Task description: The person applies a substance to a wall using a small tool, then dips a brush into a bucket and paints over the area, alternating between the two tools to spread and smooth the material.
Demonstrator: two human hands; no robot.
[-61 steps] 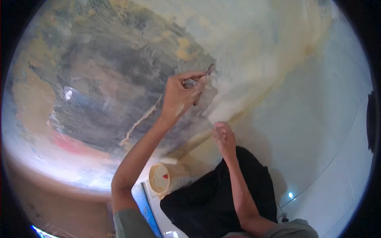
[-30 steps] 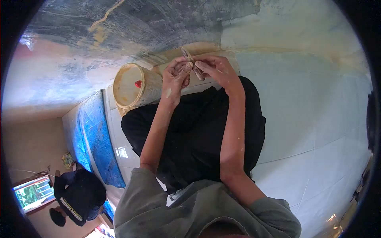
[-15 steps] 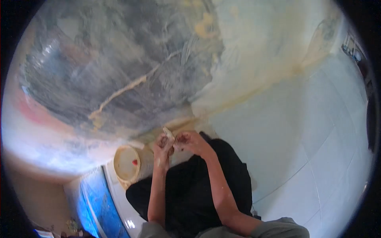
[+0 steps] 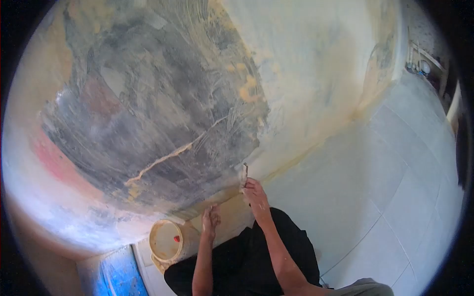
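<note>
My right hand (image 4: 255, 193) is raised near the wall's lower part, its fingers closed on a small thin tool (image 4: 246, 170) that points upward, pale along one side and dark along the other. Its exact kind is too small to make out. To the left and lower, my left hand (image 4: 211, 218) is held with loosely bent fingers, and I see nothing in it. Pale smears mark both hands. Before me the wall (image 4: 316, 74) bears a large grey, streaked patch (image 4: 163, 113) crossed by a raised beige line (image 4: 165, 159).
A cream bucket (image 4: 189, 242) with a red spot inside stands left of my left hand, by the wall's foot. Pale floor tiles (image 4: 355, 207) spread to the right. A blue sheet (image 4: 121, 274) lies lower left. Several items (image 4: 419, 64) stand at the far upper right.
My hands, earlier together around the small pale object, have come apart. My right hand has lifted with the tool in it. The view has tilted upward, so the wall appears lower.
</note>
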